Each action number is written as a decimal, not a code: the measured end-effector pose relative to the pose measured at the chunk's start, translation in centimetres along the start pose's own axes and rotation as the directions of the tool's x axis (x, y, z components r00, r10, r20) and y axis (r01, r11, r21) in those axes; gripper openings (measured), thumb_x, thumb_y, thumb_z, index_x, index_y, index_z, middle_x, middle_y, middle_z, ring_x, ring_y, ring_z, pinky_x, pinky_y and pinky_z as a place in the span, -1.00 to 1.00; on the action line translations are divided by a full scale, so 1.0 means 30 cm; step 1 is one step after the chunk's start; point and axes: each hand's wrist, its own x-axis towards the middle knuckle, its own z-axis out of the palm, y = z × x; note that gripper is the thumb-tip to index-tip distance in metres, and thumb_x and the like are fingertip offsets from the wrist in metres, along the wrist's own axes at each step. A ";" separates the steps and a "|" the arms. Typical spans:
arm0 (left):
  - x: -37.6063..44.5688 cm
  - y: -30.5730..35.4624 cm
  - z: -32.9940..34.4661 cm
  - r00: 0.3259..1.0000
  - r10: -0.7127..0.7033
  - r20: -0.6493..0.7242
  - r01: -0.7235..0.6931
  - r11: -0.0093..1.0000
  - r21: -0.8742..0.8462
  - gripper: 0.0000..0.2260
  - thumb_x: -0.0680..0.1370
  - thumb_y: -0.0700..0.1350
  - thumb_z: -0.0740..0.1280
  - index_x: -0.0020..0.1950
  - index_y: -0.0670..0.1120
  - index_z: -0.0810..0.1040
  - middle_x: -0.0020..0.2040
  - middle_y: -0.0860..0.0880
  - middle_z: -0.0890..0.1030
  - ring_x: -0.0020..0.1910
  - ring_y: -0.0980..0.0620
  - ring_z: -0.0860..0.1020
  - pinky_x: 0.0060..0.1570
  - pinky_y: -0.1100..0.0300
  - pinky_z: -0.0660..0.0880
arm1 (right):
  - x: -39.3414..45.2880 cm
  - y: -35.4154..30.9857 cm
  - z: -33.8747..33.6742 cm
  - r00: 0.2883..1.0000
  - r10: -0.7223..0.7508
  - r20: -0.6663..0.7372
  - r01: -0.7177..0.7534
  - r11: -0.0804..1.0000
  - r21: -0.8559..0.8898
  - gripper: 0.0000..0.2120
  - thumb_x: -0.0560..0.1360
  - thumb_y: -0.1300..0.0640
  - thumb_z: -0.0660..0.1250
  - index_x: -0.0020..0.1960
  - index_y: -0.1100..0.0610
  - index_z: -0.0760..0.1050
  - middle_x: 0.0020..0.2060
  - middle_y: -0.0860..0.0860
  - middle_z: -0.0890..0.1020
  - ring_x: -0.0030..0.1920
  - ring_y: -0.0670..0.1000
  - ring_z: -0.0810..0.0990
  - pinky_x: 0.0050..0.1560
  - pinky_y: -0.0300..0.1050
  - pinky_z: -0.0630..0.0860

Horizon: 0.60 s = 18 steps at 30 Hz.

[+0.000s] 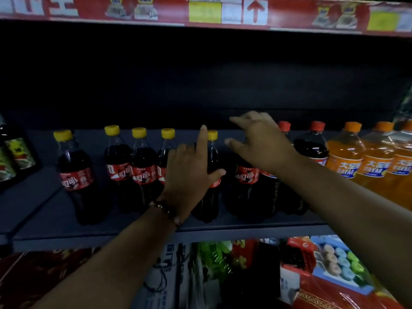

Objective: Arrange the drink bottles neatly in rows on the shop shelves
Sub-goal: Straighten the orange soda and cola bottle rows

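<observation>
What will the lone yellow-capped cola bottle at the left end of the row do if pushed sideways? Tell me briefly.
The lone cola bottle is tall, narrow and looks full, so it is probably heavy for its size. A push near the cap would likely tip it; a low push should slide it. It stands apart from the neighbouring cola bottle, so nothing would catch it.

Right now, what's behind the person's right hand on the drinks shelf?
The right hand, fingers spread, covers the top of a cola bottle; its cap is hidden. Behind it stands a red-capped bottle, mostly covered. Whether the fingers touch anything cannot be seen.
</observation>
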 end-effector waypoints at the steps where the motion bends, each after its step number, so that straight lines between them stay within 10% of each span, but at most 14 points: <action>1: -0.020 0.001 0.018 1.000 -0.012 -0.003 0.012 0.995 -0.104 0.02 0.43 0.32 0.38 0.61 -0.07 -0.18 0.32 -0.12 0.50 0.25 -0.10 0.46 0.18 0.03 0.40 | -0.010 -0.031 0.001 0.999 -0.028 0.027 0.025 0.994 0.111 -0.39 0.56 -0.13 0.29 0.53 0.06 0.26 0.39 0.09 0.39 0.39 0.07 0.31 0.29 -0.17 0.26; 7: -0.187 0.008 0.103 0.974 -0.213 0.075 0.211 0.743 -0.635 -0.15 0.52 0.17 0.38 0.57 0.25 -0.17 0.51 0.11 0.23 0.44 0.11 0.30 0.34 0.06 0.41 | 0.077 -0.109 0.050 0.987 -0.013 0.158 -0.029 0.965 0.260 -0.53 0.49 -0.10 0.40 0.32 0.08 0.47 0.19 0.04 0.56 0.13 -0.02 0.53 0.04 -0.21 0.42; 11: -0.246 -0.026 0.180 0.946 -0.267 0.183 0.320 0.692 -0.647 -0.32 0.57 0.11 0.34 0.59 0.18 0.04 0.44 0.07 0.35 0.33 0.10 0.42 0.27 0.02 0.47 | 0.147 -0.094 0.035 0.973 -0.019 0.231 -0.063 0.939 0.339 -0.74 0.41 0.20 0.51 0.06 0.17 0.55 -0.17 -0.06 0.57 -0.14 -0.09 0.53 -0.10 -0.23 0.46; 18: -0.263 -0.009 0.273 0.884 -0.274 0.379 0.466 0.585 -0.664 -0.33 0.58 0.09 0.32 0.59 0.18 0.03 0.49 0.05 0.36 0.43 0.00 0.38 0.26 0.16 0.34 | 0.168 -0.068 0.004 0.925 -0.033 0.378 -0.128 0.911 0.392 -0.74 0.43 0.42 0.41 0.03 0.16 0.52 -0.13 0.03 0.61 -0.20 -0.14 0.55 -0.24 -0.35 0.46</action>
